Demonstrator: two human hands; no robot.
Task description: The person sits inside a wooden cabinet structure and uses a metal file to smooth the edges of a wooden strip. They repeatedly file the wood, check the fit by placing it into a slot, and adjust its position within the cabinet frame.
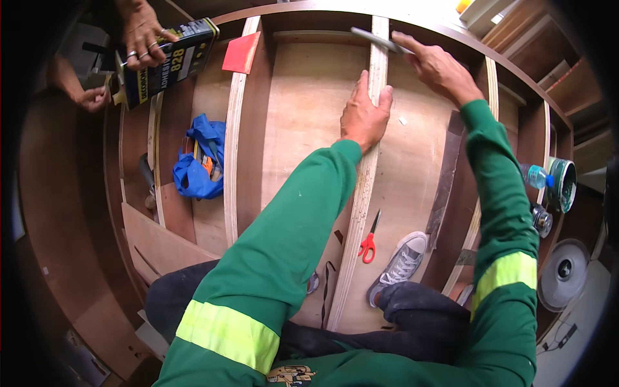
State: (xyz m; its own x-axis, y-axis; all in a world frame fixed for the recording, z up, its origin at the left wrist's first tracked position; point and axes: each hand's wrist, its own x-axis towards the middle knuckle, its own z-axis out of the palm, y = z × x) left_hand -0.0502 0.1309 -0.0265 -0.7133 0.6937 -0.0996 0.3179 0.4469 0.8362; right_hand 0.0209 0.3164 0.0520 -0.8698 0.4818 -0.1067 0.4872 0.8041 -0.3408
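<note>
A long plywood divider (356,238) stands on edge in the middle of a wooden cabinet frame, its pale layered edge facing up. My left hand (365,117) straddles that edge, thumb on one side and fingers on the other. Farther along, a grey flat file (375,39) lies across the divider's far end. My right hand (442,69) grips the file's right end, with the index finger stretched along it. Any handle is hidden inside the palm. Red-handled scissors (367,248) lie on the panel to the right of the divider, near my sneaker (405,261).
At upper left, another person's hands (143,40) tilt a dark metal adhesive can (169,64). A red scraper-like piece (241,53) rests on a left divider. A blue bag (201,174) with tools sits in a left compartment. A water bottle (535,176) and tub (566,186) stand right.
</note>
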